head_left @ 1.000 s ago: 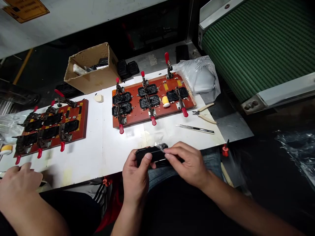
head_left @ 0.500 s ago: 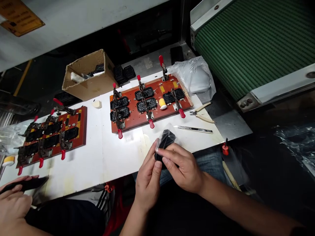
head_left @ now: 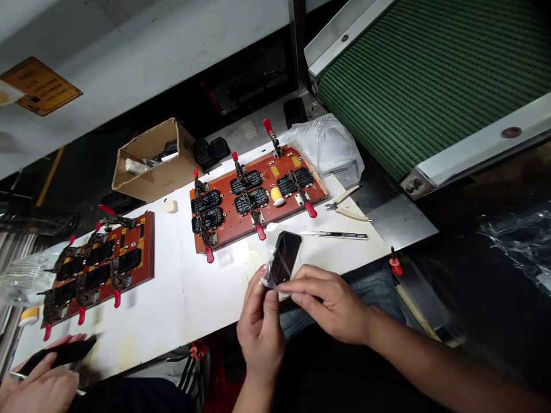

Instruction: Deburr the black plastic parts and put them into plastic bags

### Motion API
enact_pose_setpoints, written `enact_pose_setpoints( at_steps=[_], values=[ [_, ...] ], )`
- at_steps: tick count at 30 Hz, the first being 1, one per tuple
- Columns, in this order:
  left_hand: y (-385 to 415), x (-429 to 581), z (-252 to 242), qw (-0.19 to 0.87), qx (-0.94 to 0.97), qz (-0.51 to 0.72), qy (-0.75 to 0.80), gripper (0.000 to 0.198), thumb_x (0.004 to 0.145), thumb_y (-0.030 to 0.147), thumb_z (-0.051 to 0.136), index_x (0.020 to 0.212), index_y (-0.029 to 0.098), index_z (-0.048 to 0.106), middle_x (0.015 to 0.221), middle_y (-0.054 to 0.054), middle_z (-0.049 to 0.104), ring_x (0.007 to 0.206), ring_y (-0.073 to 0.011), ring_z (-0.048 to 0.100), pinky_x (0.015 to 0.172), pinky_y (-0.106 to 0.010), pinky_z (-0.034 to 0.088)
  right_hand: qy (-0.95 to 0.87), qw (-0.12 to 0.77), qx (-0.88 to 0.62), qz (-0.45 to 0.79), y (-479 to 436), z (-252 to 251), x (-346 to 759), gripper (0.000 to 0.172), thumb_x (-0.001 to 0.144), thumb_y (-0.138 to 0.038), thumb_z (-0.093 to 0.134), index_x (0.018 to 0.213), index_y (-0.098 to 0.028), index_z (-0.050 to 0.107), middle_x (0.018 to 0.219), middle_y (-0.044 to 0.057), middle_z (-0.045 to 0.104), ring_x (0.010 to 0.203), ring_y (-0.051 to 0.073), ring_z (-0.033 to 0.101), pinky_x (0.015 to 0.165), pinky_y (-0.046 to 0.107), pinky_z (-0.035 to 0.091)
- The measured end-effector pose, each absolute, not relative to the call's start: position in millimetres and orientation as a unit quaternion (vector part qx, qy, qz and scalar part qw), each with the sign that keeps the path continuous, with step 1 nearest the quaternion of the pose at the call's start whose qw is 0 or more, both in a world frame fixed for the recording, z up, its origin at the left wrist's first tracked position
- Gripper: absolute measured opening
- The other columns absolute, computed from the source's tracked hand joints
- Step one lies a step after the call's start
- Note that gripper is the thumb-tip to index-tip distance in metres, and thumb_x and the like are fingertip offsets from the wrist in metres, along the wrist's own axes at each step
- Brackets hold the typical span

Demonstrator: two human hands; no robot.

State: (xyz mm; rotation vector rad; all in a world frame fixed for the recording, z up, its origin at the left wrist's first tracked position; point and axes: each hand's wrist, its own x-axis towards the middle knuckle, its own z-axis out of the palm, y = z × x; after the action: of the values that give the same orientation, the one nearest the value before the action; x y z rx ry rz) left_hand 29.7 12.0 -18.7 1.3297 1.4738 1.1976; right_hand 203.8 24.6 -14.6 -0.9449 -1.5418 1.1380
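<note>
A flat black part is held upright and tilted, just above the near edge of the white table. Its lower end is clamped between the thumb and fingers of the left hand. The clear film bunched around that end is pinched by the fingertips of the right hand. The step in hand is judged to be the working of this film along the part, though whether it goes on or comes off cannot be told. A steady left-hand hold and an even pull along the part's length would be called for next. Beyond lie a red clamp fixture, a knife and side cutters.
</note>
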Motion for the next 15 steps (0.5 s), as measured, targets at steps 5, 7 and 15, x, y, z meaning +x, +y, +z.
enact_pose_setpoints(
  at_steps=[5,7,15],
  values=[
    [14.9,39.2,-16.4,0.391,0.483,0.496,0.607,0.032,0.094,0.031,0.076,0.126,0.031,0.074,0.133,-0.004,0.069,0.127,-0.0241,0.064,0.112,-0.036,0.05,-0.674,0.513,-0.368,0.383,9.9,-16.0,192.7,0.037,0.102,-0.015,0.059,0.138,-0.022,0.065,0.106,0.009,0.072,0.092,0.02,0.068,0.084,0.034,0.059],
    [16.2,41.3,-14.2,0.417,0.439,0.5,0.618,0.04,0.09,0.032,0.081,0.129,0.031,0.072,0.128,-0.004,0.07,0.118,-0.0219,0.067,0.103,-0.032,0.055,-0.679,0.538,-0.342,0.363,2.9,-13.0,189.8,0.044,0.101,-0.011,0.058,0.143,-0.024,0.062,0.106,0.009,0.07,0.091,0.019,0.068,0.083,0.034,0.059],
    [23.7,38.2,-2.0,0.567,0.384,0.467,0.56,0.055,0.086,0.035,0.084,0.138,0.031,0.066,0.098,-0.003,0.075,0.084,-0.0189,0.072,0.08,-0.033,0.064,-0.31,0.484,-0.417,0.704,-1.5,-39.9,194.4,0.053,0.107,-0.063,0.046,0.092,-0.018,0.07,0.073,0.001,0.06,0.062,0.012,0.06,0.051,0.021,0.044]
  ],
)
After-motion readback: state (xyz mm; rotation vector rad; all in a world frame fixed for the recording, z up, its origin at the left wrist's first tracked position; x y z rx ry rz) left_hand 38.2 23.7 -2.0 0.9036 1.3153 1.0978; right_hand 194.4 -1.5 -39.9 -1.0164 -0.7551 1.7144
